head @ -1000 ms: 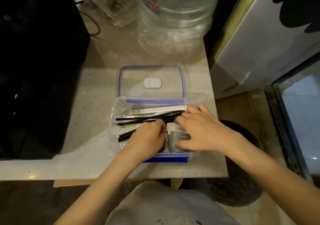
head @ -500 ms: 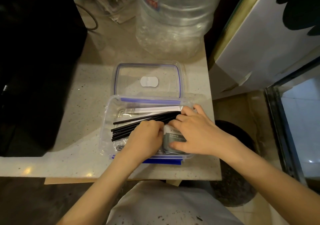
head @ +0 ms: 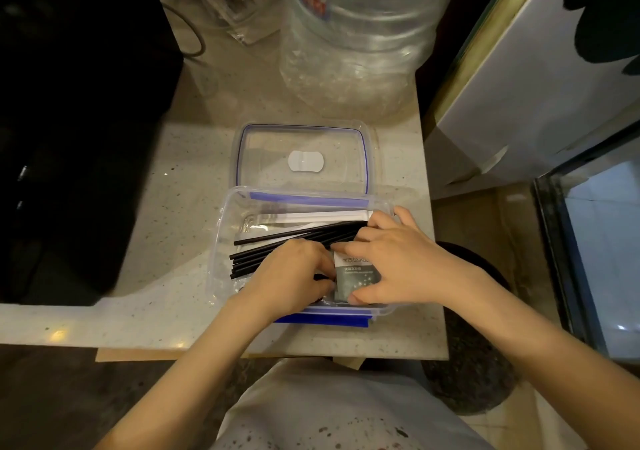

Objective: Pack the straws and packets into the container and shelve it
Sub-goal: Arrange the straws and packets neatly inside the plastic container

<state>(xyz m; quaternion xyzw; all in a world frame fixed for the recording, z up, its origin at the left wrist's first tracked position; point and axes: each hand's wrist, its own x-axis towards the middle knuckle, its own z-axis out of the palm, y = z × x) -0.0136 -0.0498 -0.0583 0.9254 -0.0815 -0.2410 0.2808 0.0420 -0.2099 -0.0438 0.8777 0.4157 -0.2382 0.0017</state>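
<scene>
A dark bulk fills the left side of the worktop (head: 166,227), which is pale speckled stone and narrow. Near its front edge, toward the right corner, sits the clear container (head: 221,241), open, with blue clips on its long sides. Its lid (head: 301,162) lies flat on the worktop just behind it, touching or nearly touching the back wall, and a big clear water jug (head: 353,40) stands behind that at the back edge.

Inside the container the black straws (head: 273,241) lie in a loose fan, their free ends pointing to the left wall. They look light and thin, stiff enough to keep straight but apt to roll and splay, so I would judge they are best gathered as a bundle near the middle, not by one end. A white paper strip lies beyond them against the back wall.

The left hand (head: 294,276) is down in the container, its grip curled over the near ends of the straws; whether the fingers actually pinch them I cannot tell, since they are tucked under. Just beside it the right hand (head: 398,262) lies spread, grip apart, thumb and fingers pressing flat on a grey packet (head: 356,274) at the container's right end. The packet looks thin, soft and slick, so flat pressure suits it better than a pinch.

When the lid goes on, the container should be light and rigid, best lifted by both short ends.
</scene>
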